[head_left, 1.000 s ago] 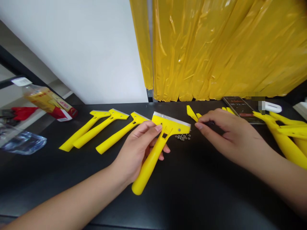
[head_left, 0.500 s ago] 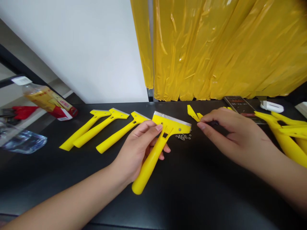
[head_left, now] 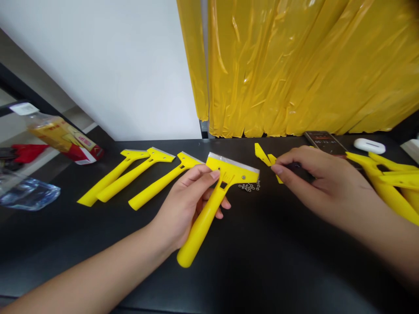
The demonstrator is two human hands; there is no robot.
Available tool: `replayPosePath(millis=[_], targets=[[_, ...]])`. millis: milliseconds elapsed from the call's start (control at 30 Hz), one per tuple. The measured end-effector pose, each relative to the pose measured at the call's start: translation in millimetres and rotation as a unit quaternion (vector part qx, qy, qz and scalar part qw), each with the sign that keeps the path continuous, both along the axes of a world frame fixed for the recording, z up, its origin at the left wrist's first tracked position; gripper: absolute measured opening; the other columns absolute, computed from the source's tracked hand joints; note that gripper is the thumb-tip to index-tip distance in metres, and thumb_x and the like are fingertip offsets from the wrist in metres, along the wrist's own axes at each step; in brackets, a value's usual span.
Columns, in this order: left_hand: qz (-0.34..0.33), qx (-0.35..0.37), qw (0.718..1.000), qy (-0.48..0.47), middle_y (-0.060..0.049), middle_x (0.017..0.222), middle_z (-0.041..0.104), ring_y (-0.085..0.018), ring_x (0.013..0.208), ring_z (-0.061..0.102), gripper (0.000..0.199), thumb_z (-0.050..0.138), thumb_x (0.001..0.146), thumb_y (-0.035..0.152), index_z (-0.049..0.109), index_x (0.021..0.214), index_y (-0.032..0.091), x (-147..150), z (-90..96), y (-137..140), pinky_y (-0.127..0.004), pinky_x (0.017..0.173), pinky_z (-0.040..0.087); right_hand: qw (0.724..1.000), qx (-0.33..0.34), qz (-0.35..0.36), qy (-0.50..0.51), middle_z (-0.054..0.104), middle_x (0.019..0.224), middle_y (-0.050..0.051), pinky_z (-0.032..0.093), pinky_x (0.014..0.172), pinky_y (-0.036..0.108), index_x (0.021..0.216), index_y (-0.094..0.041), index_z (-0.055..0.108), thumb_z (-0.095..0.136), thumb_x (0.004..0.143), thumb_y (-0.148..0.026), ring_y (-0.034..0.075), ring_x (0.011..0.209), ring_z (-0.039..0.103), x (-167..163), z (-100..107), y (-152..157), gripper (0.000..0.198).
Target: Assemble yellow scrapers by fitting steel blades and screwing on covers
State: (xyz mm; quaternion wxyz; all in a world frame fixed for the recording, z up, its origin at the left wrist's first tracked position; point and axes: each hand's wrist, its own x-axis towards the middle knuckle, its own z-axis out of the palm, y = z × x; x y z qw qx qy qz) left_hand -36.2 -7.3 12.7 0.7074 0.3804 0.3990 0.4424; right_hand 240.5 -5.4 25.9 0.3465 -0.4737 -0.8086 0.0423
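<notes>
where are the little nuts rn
In the head view, the nuts lie on the black table, just under the held scraper blade's right end.

No text is clear enough to read. The bottle [head_left: 55,135] at the far left has a red and yellow label with small print, too blurred. The phone [head_left: 325,143] shows digits on its dark screen, too small to tell.
</notes>
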Motion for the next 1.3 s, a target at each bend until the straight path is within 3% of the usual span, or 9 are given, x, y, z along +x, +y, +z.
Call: replayPosePath(millis=[533,1300], targets=[[-0.015,-0.078,0.997,-0.005,-0.002,0.069,0.074,-0.018,0.062,0.073,0.027,0.083,0.097,0.044,0.065,0.097,0.024,-2.9,-5.8,3.7,-0.022,0.053,0.061,1.000,0.000,-0.010,0.007,0.079,0.097,0.002,0.052,0.071,0.047,0.100,-0.034,0.068,0.062,0.108,-0.039,0.027,0.081,0.072,0.5,2.1,-1.0,0.011],[-0.002,-0.061,0.998,0.002,-0.001,0.071,0.074,-0.017,0.062,0.074,0.025,0.084,0.097,0.041,0.065,0.096,0.024,-1.8,-5.4,5.5,-0.021,0.052,0.061,1.000,0.006,-0.008,0.004,0.079,0.098,0.002,0.054,0.076,0.045,0.105,-0.032,0.069,0.063,0.108,-0.039,0.026,0.086,0.074,0.5,1.3,-2.8,0.009]])
